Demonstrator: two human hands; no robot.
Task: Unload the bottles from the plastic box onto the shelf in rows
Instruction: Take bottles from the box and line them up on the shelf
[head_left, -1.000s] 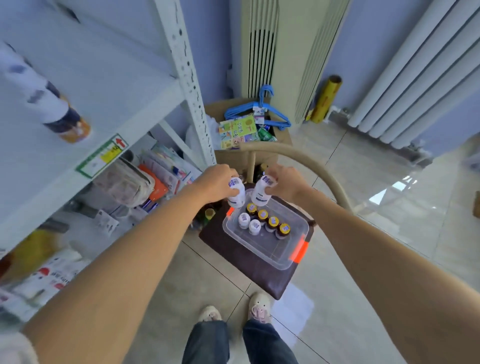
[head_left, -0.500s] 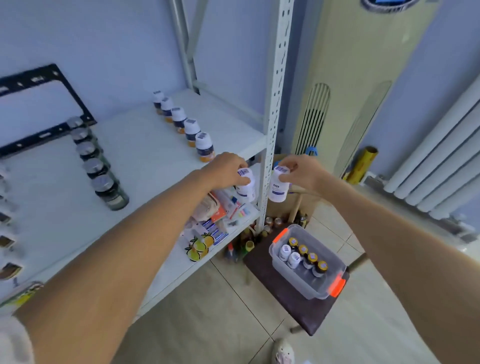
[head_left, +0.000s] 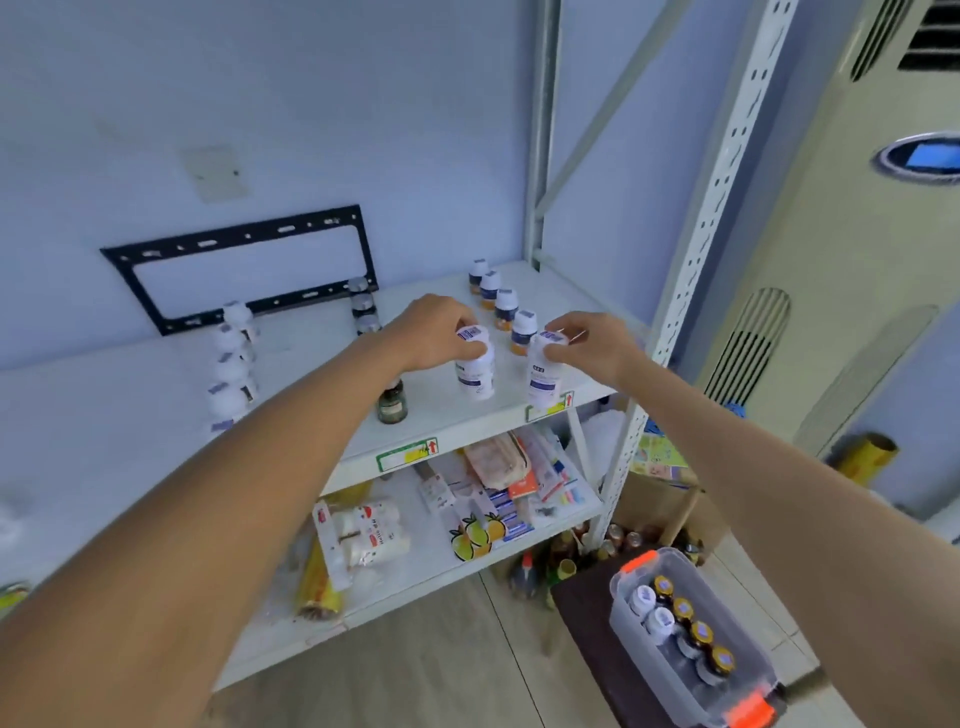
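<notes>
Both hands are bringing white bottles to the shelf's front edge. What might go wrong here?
The right hand holds its white bottle right at the shelf lip, so it may tip off. The left hand lowers its bottle near the dark jar and could knock it.

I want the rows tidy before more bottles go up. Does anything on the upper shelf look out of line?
Nothing stands out. The white bottles at the right stand upright in a straight row, and each hand holds one more white bottle at its near end.
</notes>
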